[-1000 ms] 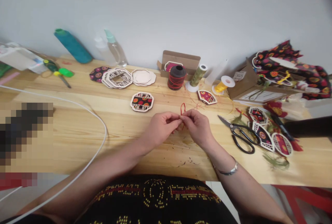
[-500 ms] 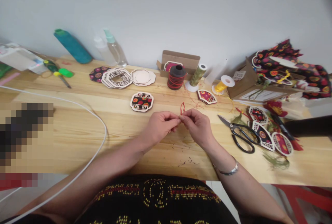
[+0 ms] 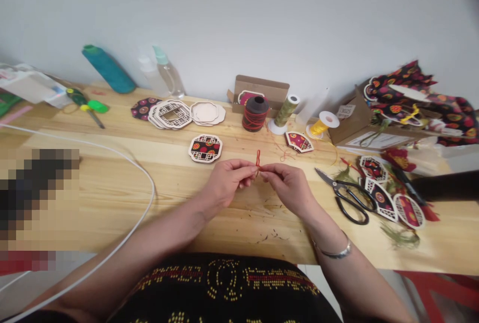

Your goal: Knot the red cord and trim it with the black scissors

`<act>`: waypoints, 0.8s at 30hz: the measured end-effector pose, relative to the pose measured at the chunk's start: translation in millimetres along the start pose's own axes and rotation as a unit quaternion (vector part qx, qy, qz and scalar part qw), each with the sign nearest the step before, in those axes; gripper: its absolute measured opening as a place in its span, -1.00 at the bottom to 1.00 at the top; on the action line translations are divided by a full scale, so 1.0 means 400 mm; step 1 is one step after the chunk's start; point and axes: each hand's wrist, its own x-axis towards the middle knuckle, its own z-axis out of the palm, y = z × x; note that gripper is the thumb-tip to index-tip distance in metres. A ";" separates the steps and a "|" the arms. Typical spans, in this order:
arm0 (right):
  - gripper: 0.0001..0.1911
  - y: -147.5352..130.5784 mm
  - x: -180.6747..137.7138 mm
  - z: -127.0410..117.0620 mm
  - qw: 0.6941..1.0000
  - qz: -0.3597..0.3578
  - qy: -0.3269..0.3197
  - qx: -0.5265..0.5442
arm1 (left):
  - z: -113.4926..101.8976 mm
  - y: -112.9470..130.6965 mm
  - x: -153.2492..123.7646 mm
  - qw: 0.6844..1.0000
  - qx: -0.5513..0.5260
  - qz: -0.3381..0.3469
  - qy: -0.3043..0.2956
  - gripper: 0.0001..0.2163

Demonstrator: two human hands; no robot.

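Observation:
A thin red cord (image 3: 258, 157) stands up in a narrow loop between my two hands, over the middle of the table. My left hand (image 3: 231, 179) pinches it near the base of the loop. From the other side, my right hand (image 3: 285, 183) grips the cord between thumb and forefinger; the fingertips of both hands almost meet. Behind my left hand lies a patterned ornament (image 3: 205, 148) with a pale fretwork frame. A spool of red cord (image 3: 255, 115) on a dark cone is beyond my hands, and a fan-shaped ornament (image 3: 299, 142) lies to its right.
Black-handled scissors (image 3: 352, 199) lie right, beside several ornaments. A cardboard box (image 3: 350, 126) holding fabric stands behind them, near a yellow thread spool (image 3: 322, 123). Stacked fretwork frames (image 3: 173, 113) lie back left. A white cable (image 3: 149, 176) crosses the left side.
The red loop has shifted slightly left and now stands narrower and straighter. My right hand's fingers have turned a little, and the fingertips sit slightly farther apart.

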 end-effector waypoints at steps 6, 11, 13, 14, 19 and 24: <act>-0.84 -0.007 -0.007 -0.007 0.998 -0.021 0.041 -0.052 | 0.003 0.003 0.001 1.000 -0.014 0.000 0.013 -0.90; -0.85 -0.019 -0.025 0.009 0.994 -0.058 0.052 -0.071 | 0.004 -0.001 0.000 0.999 -0.039 -0.013 0.020 -0.90; -0.84 -0.021 -0.033 0.018 0.988 -0.096 0.049 -0.113 | 0.005 -0.001 0.000 0.998 -0.053 -0.027 0.025 -0.89; -0.83 -0.020 -0.036 0.022 0.981 -0.119 0.047 -0.144 | 0.005 -0.001 -0.001 0.997 -0.061 -0.035 0.028 -0.89; -0.72 -0.007 -0.044 0.040 0.922 -0.208 0.035 -0.326 | 0.001 0.005 0.002 0.993 -0.096 -0.068 0.020 -0.91; -0.77 0.004 -0.047 0.046 0.873 -0.249 0.032 -0.417 | -0.003 0.008 0.003 0.985 -0.138 -0.103 -0.019 -0.94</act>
